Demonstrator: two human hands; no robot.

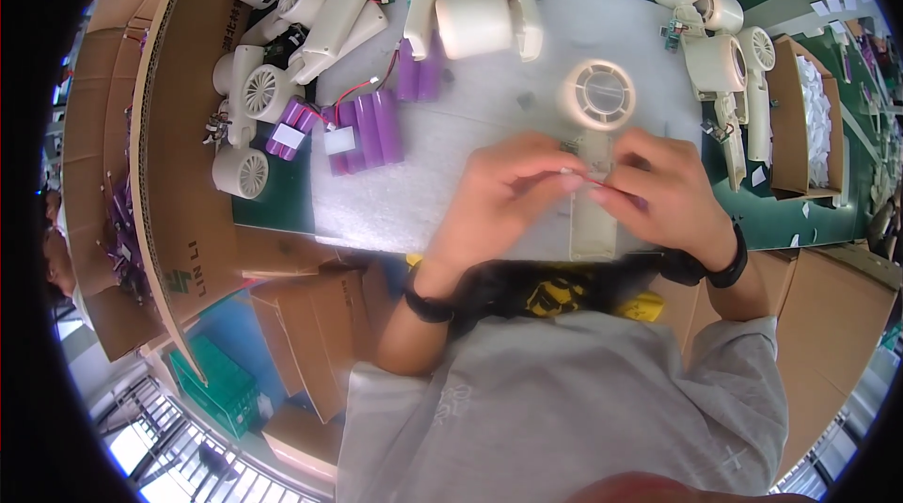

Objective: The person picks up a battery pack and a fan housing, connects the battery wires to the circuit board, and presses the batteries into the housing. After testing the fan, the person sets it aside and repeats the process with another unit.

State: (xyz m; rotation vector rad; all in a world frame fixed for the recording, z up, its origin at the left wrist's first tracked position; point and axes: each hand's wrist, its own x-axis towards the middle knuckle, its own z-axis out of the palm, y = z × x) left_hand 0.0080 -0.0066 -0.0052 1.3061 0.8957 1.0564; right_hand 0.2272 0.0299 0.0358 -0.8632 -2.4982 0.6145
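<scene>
A cream handheld fan (pixel 599 96) lies in front of me, its round slotted head pointing away and its handle shell (pixel 593 232) toward me. Over the upper handle my two hands meet, fingertips close together. My left hand (pixel 499 192) is closed in a pinch on a small white connector (pixel 566 171). Thumb and forefinger of my right hand (pixel 673 185) are pinched on a thin red wire (pixel 596 183) that runs between the hands. Motion smears the fingertips a little, and the hands partly cover the inside of the handle.
Purple battery packs (pixel 367 131) with red wires lie to the left. Several cream fan bodies (pixel 475 23) crowd the far edge and both sides. A tall cardboard box (pixel 193 145) walls off the left; a carton of white pieces (pixel 807 127) stands at right.
</scene>
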